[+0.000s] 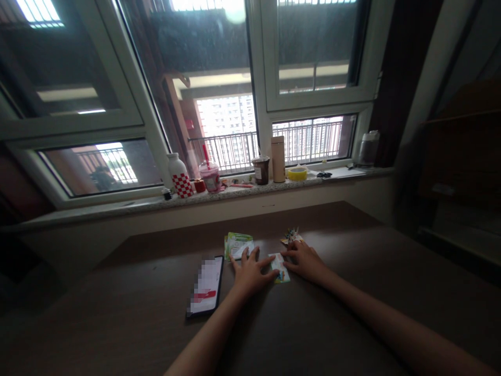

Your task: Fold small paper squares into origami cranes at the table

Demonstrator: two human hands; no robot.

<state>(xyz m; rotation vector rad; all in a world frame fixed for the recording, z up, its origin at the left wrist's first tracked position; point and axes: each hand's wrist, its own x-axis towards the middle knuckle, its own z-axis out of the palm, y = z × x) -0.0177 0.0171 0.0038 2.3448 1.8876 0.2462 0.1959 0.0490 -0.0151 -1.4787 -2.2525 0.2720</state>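
A small printed card (280,272) in white, green and blue lies on the brown table (332,324) between my hands. My left hand (252,272) is open, its fingers spread low over the table. Its thumb and index finger reach the card's left side, and its other fingertips are close to a stack of green and white cards (239,245). From the other side, my right hand (307,262) rests with bent fingers apart at the card's right edge. Just beyond it sits a small pile of thin pointed pieces (291,236), too small to make out.
Left of my left forearm lies a phone (205,287) with its screen lit. Along the windowsill (235,196) stand a checkered bottle (180,177), a pink drink cup (210,177), a brown cup (261,171), a tan flask (278,159), yellow tape (297,174) and scissors (324,174).
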